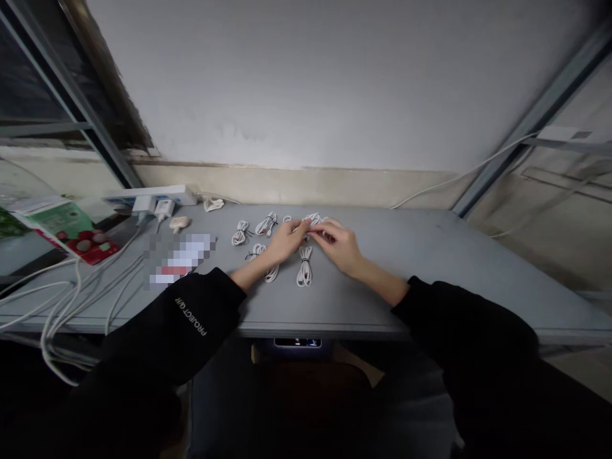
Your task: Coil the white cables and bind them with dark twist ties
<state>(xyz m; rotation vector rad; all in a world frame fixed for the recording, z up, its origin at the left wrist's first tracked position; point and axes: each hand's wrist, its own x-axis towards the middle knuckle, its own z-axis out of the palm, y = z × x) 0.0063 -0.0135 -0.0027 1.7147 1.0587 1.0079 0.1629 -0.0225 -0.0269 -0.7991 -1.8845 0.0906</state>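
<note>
My left hand (289, 241) and my right hand (342, 247) meet above the desk, fingers closed and fingertips almost touching. A coiled white cable (315, 219) shows just behind the fingertips; the hands partly hide it, along with the exact points of grip. Just nearer to me lies a bundled white cable (305, 266) with a dark tie round its middle. Left of my hands are more tied bundles: one white cable (240, 234) at the far left, another white cable (266, 224) beside it. My left wrist partly covers a white cable (271, 274) and one more next to it.
A grey desk (411, 248) runs along the wall. At its back left stands a power strip (167, 194) with plugged-in chargers. Loose white cords (71, 299) trail over the left front edge. A green and red package (71, 229) and a blurred-out item (184, 258) lie left.
</note>
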